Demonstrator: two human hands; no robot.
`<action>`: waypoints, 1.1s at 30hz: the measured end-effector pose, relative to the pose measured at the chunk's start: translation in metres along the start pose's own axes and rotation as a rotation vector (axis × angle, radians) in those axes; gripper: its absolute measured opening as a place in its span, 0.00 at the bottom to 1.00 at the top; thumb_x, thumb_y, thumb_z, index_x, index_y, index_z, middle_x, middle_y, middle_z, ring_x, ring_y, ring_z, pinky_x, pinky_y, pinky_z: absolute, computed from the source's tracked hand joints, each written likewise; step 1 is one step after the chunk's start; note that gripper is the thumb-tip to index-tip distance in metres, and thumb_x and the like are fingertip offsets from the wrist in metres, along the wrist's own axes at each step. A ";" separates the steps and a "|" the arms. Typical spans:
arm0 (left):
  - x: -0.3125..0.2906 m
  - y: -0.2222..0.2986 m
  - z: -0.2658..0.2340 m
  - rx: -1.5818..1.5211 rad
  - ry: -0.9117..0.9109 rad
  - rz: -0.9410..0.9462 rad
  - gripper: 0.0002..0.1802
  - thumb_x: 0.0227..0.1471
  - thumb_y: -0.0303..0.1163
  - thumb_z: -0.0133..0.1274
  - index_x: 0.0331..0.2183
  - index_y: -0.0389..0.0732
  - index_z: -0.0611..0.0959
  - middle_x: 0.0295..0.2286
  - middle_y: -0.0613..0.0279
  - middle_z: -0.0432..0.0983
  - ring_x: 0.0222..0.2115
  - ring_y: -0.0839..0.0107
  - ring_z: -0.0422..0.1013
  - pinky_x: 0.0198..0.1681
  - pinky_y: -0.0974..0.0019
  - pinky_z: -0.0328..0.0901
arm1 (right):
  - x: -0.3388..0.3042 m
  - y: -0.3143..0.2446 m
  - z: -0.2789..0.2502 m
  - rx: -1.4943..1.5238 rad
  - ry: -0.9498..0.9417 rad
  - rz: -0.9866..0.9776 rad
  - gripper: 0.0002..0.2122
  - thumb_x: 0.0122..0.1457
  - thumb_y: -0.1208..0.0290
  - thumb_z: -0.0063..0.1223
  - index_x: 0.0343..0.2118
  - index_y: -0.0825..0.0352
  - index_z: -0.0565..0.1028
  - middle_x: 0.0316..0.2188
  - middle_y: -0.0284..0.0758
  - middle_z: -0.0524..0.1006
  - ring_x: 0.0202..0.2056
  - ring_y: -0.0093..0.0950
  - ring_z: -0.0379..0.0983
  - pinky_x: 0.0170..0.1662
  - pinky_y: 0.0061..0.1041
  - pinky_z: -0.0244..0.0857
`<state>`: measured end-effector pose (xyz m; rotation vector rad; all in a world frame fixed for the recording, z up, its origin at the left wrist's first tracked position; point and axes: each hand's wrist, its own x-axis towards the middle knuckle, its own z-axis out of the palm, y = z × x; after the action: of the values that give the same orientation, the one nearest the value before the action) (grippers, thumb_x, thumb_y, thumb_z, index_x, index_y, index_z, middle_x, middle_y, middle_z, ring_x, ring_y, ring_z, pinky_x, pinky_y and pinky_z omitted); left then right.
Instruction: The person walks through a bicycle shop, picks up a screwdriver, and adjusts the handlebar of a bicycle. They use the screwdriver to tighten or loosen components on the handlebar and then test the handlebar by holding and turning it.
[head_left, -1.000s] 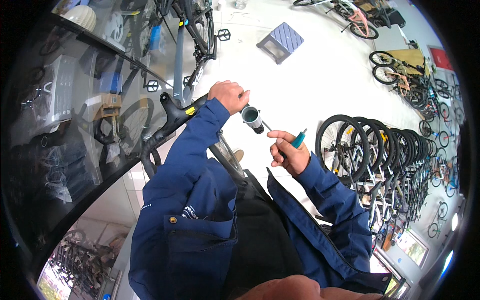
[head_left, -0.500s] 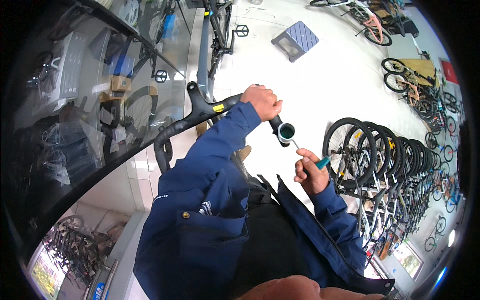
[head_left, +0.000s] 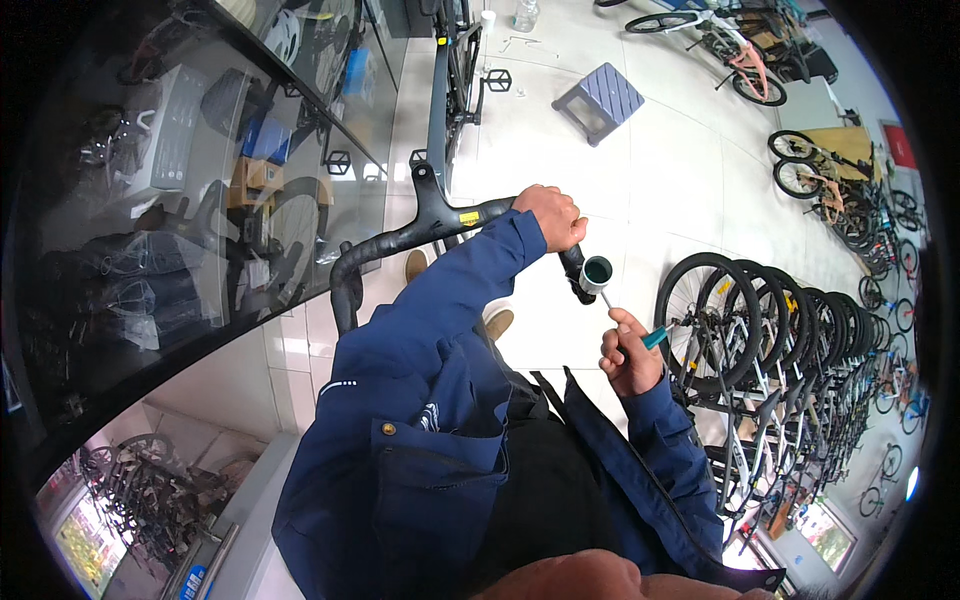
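Curved drop handlebars [head_left: 390,243] with black wrapping stretch across in front of me. My left hand [head_left: 552,215] is wrapped round them, right of the yellow label. Beside their right end is a small round cup-like piece [head_left: 594,288], pale at the rim and dark green inside; whether it is fixed to the bar I cannot tell. In my closed right hand [head_left: 630,362] is a screwdriver-like tool [head_left: 656,337] with a teal handle. Its thin metal shaft reaches up to the cup's lower edge, and its tip is hidden.
A blue-grey stool [head_left: 600,103] stands on the pale floor ahead. Bicycles [head_left: 708,320] are lined up close on my right. Along the left runs a dark glass display case [head_left: 225,300] with boxes inside. A bike frame [head_left: 455,80] with pedals stands at the far left.
The whole view has shifted, so handlebars, hands and stool sit slightly further right and lower. Both hands keep their holds, and the tool's shaft remains at the cup.
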<state>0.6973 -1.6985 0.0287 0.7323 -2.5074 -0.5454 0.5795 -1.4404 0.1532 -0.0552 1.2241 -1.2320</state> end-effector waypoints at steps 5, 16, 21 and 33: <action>0.017 -0.016 -0.006 0.004 -0.074 0.041 0.18 0.53 0.44 0.54 0.21 0.45 0.88 0.23 0.62 0.82 0.30 0.59 0.78 0.38 0.57 0.73 | 0.011 0.006 0.020 0.044 0.008 -0.039 0.15 0.72 0.70 0.46 0.58 0.67 0.71 0.29 0.31 0.74 0.25 0.18 0.66 0.33 0.23 0.73; 0.041 -0.042 -0.016 -0.031 -0.053 0.167 0.16 0.52 0.42 0.56 0.20 0.44 0.87 0.22 0.64 0.81 0.28 0.59 0.77 0.35 0.55 0.72 | 0.027 0.016 0.053 0.174 0.059 -0.127 0.15 0.73 0.70 0.43 0.58 0.68 0.70 0.30 0.34 0.75 0.24 0.20 0.68 0.35 0.27 0.74; 0.040 -0.050 -0.023 -0.078 -0.046 0.168 0.16 0.52 0.41 0.57 0.19 0.44 0.86 0.22 0.63 0.81 0.28 0.59 0.77 0.34 0.55 0.72 | 0.028 0.018 0.067 0.116 0.103 -0.134 0.14 0.73 0.69 0.43 0.57 0.68 0.71 0.29 0.33 0.75 0.24 0.20 0.68 0.34 0.27 0.74; 0.025 -0.054 -0.043 -0.225 0.022 0.218 0.08 0.52 0.34 0.58 0.26 0.41 0.86 0.27 0.59 0.81 0.30 0.56 0.75 0.37 0.54 0.71 | 0.018 0.028 0.092 0.037 0.167 -0.131 0.13 0.73 0.69 0.42 0.55 0.66 0.72 0.24 0.30 0.70 0.23 0.20 0.65 0.33 0.25 0.73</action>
<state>0.7229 -1.7654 0.0457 0.3739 -2.4140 -0.7195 0.6619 -1.4922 0.1624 -0.0055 1.3589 -1.3954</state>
